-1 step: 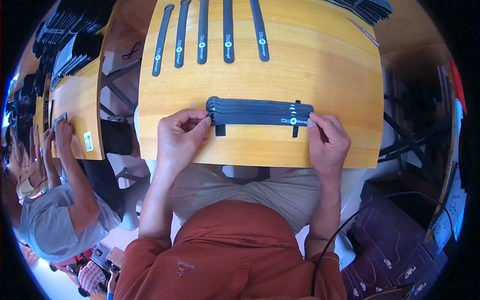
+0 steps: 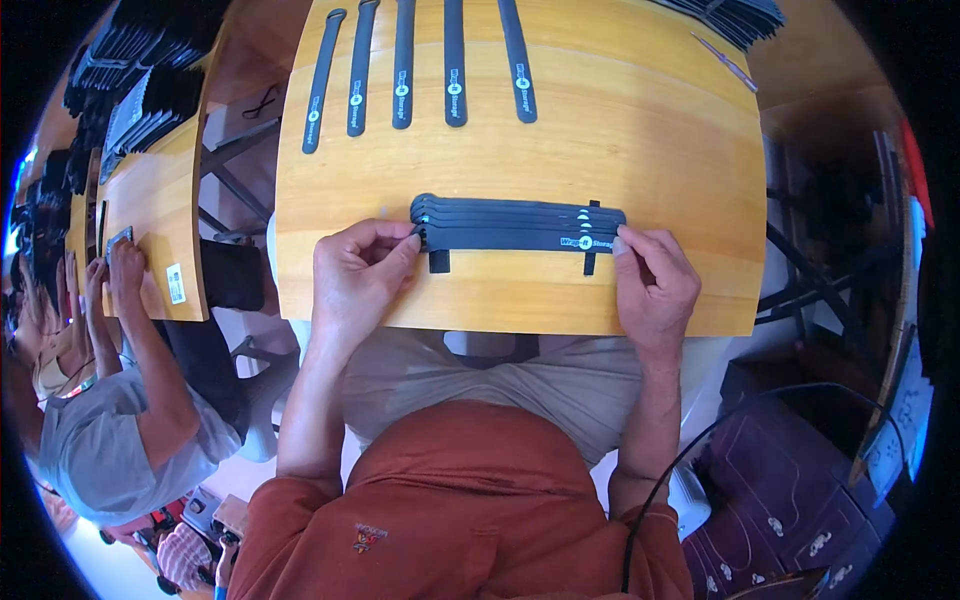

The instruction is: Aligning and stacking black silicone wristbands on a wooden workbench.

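A stack of several long black straps [image 2: 515,225] lies crosswise on the wooden table [image 2: 650,150], close to its near edge. Two short black bands [image 2: 438,262] stick out from under the stack toward me. My left hand [image 2: 362,280] pinches the stack's rounded left end between thumb and forefinger. My right hand [image 2: 655,285] grips the right end with its fingertips. Further back on the table, several single black straps [image 2: 403,65] lie side by side in a row, apart from both hands.
A pile of black straps [image 2: 735,15] and a thin rod [image 2: 728,62] lie at the table's far right corner. To the left, another person [image 2: 110,440] works at a second wooden table [image 2: 160,190] with more strap piles. A dark cabinet [image 2: 790,490] stands lower right.
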The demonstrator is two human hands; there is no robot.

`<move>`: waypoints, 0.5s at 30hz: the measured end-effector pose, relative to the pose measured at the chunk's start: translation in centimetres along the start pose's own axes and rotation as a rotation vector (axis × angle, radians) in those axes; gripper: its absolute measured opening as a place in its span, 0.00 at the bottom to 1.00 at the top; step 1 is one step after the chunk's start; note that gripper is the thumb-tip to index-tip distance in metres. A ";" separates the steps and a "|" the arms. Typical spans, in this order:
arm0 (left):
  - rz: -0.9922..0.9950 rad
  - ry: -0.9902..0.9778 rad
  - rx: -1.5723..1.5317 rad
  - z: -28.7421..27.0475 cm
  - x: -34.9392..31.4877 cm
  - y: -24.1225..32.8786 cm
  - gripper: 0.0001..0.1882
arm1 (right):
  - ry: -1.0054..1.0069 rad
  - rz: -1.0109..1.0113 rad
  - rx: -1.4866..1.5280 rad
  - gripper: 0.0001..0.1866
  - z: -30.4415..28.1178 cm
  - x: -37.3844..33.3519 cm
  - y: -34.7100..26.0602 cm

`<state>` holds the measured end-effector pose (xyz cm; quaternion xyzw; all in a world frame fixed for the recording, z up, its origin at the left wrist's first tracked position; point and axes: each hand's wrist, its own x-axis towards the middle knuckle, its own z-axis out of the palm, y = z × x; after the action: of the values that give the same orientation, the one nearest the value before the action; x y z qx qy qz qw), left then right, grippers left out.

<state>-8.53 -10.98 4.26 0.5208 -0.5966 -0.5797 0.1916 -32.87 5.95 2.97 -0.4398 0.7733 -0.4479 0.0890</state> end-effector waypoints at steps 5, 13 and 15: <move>-0.003 -0.003 -0.023 -0.1 0.0 -0.2 0.06 | -0.010 0.021 0.014 0.05 0.0 -0.1 0.2; 0.002 0.002 -0.013 -0.4 -0.1 0.0 0.05 | 0.002 0.020 0.034 0.05 0.4 -0.3 0.2; 0.005 -0.006 -0.018 -0.4 0.0 -0.3 0.05 | -0.007 0.034 0.053 0.05 0.3 -0.2 0.1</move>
<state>-8.12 -11.15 4.08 0.5160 -0.5932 -0.5861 0.1961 -32.64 5.96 2.70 -0.4256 0.7681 -0.4653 0.1108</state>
